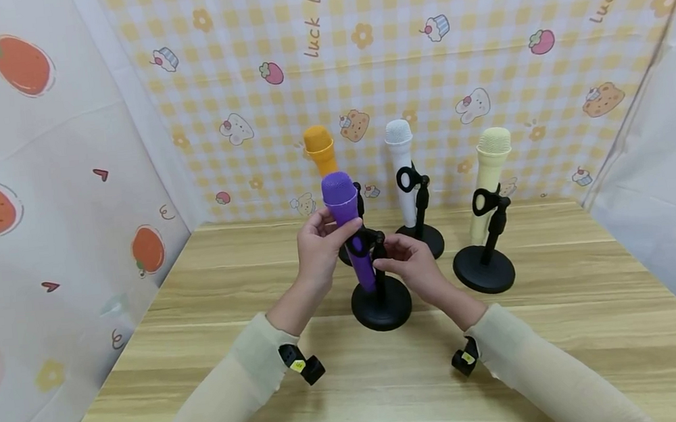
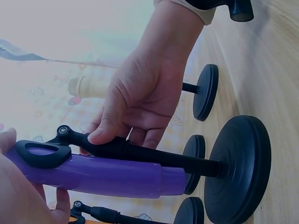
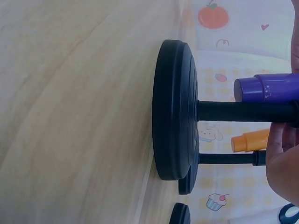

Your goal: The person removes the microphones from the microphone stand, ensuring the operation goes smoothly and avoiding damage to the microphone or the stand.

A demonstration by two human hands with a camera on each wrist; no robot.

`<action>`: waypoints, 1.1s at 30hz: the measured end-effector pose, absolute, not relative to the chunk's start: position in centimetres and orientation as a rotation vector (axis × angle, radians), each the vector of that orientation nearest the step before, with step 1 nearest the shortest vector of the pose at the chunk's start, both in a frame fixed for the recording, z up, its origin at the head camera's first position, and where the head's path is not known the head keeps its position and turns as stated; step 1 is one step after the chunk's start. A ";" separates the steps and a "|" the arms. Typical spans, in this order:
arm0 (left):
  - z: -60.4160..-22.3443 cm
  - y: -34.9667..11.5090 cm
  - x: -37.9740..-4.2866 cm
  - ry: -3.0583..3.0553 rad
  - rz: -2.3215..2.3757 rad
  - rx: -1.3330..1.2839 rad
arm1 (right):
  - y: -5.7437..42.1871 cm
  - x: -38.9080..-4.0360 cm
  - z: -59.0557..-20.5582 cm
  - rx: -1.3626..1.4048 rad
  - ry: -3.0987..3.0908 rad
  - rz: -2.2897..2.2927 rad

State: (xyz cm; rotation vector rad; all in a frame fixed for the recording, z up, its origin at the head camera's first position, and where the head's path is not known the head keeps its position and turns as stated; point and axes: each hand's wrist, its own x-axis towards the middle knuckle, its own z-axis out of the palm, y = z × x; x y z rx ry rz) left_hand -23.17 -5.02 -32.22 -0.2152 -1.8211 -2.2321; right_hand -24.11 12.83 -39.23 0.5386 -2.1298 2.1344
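Observation:
A purple microphone (image 1: pixel 340 194) sits tilted in the ring clip of a black microphone stand (image 1: pixel 382 305) at the middle of the table. My left hand (image 1: pixel 319 250) grips the microphone's body just below its head, thumb across the front. With thumb and fingers my right hand (image 1: pixel 412 265) pinches the stand's upright below the clip joint. In the left wrist view, the purple microphone's body (image 2: pixel 117 177) runs through the clip alongside the upright, its lower end short of the round base (image 2: pixel 243 170). The right wrist view shows that lower end (image 3: pixel 250 89) beside the upright.
Behind stand an orange microphone (image 1: pixel 321 148), a white microphone (image 1: pixel 400 147) and, to the right, a pale yellow microphone (image 1: pixel 489 166), each on a black stand. A patterned cloth (image 1: pixel 362 79) hangs along the back edge of the wooden table (image 1: pixel 218 358).

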 end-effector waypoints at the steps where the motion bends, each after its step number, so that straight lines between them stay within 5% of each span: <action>1: -32.2 -5.1 -23.2 -1.824 -2.234 -0.214 | 12.8 -24.1 -39.2 0.529 -2.135 2.140; 33: -31.8 -5.6 -23.6 -1.788 -2.523 -0.140 | 13.2 -24.6 -38.9 0.508 -2.153 2.348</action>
